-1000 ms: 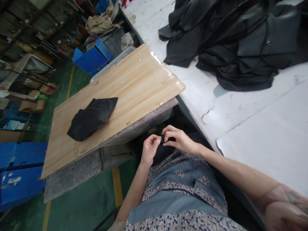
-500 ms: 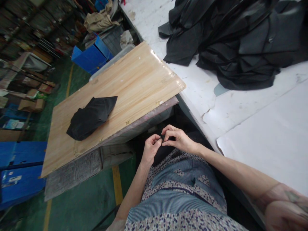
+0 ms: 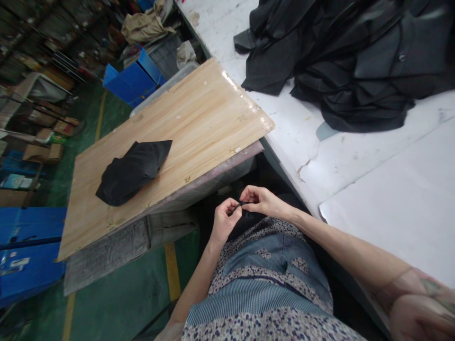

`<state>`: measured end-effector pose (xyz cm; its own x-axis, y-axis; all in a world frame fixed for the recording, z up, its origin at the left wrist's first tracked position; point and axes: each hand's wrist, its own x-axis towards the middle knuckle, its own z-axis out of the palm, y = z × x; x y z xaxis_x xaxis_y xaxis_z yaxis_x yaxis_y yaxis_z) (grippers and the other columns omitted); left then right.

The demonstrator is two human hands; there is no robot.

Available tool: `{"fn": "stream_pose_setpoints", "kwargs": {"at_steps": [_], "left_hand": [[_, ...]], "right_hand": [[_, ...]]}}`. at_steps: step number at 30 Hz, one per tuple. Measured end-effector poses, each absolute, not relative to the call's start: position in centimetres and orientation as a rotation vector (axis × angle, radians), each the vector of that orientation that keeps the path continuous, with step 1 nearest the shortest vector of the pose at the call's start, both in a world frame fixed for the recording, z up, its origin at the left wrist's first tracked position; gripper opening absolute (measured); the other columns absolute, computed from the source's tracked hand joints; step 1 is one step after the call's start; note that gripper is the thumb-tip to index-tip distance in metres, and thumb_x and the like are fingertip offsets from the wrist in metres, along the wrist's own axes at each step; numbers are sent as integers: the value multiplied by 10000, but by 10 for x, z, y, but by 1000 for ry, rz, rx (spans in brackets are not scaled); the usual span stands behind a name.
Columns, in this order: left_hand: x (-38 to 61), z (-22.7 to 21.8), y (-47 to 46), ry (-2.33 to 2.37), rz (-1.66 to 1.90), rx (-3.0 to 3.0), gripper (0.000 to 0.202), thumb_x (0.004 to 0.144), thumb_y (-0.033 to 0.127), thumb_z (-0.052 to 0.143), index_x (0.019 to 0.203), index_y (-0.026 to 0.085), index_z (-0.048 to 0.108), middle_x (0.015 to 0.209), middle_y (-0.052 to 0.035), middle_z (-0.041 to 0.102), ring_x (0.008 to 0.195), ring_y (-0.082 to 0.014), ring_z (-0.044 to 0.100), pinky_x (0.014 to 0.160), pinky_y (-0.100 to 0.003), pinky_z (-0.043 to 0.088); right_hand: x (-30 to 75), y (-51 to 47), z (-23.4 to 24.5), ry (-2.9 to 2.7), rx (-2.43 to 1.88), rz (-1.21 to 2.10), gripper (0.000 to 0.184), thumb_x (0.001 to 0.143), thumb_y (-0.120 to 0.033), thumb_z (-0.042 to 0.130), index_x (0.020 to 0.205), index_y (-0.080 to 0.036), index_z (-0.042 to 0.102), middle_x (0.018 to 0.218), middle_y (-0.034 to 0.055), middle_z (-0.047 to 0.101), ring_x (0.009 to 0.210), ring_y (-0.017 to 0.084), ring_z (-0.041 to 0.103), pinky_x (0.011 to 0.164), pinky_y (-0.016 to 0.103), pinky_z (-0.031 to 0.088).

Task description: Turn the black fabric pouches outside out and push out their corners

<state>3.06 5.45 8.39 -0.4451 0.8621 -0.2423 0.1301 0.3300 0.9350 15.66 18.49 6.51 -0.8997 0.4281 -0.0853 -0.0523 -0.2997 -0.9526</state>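
Observation:
Close together above my lap, my left hand (image 3: pixel 226 219) and my right hand (image 3: pixel 262 201) both pinch a piece of black fabric (image 3: pixel 245 203). Only a narrow edge of it shows between the fingertips; the rest hangs below, dark against the shadow, so its shape cannot be made out. To the left, a folded black cloth piece (image 3: pixel 133 173) lies on the wooden board (image 3: pixel 199 113). A heap of black garments (image 3: pixel 327 61), with a round button or snap on one, covers the far part of the white table (image 3: pixel 291 123).
A large white paper sheet (image 3: pixel 391 199) lies on the table at my right. Beyond the board stands a blue bin (image 3: pixel 135 80), with a beige cloth (image 3: pixel 145 28) behind it. Blue boxes (image 3: pixel 30 255) stand at the left on the green floor (image 3: pixel 121 303).
My right fingers have shifted slightly along the fabric edge, and a thin strip of it now shows between the hands. The view has moved a little; the cloth and heap lie as before.

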Motion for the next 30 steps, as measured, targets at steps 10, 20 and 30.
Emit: {"fn": "stream_pose_setpoints", "kwargs": {"at_steps": [10,20,30], "left_hand": [[36,89,58,1854,1136,950,180,827,307,627,720,166,594,644,18,530,588,-107,446,562,-217,350],[38,89,57,1831,1119,919,192,827,314,622,712,165,587,634,25,509,580,-100,420,549,-215,332],[33,89,59,1805,1149,847,193,805,318,613,686,169,580,610,30,470,558,-98,388,524,-221,297]], "right_hand": [[157,185,68,-1637,-572,2264,180,647,-202,686,777,-174,565,641,-60,518,579,81,447,514,212,335],[157,184,72,-1610,-535,2304,167,623,-170,647,763,-174,556,619,-76,497,554,70,417,508,206,310],[160,186,77,-1690,-498,2282,146,763,-261,665,843,-160,598,673,-46,530,608,92,462,564,220,359]]}}
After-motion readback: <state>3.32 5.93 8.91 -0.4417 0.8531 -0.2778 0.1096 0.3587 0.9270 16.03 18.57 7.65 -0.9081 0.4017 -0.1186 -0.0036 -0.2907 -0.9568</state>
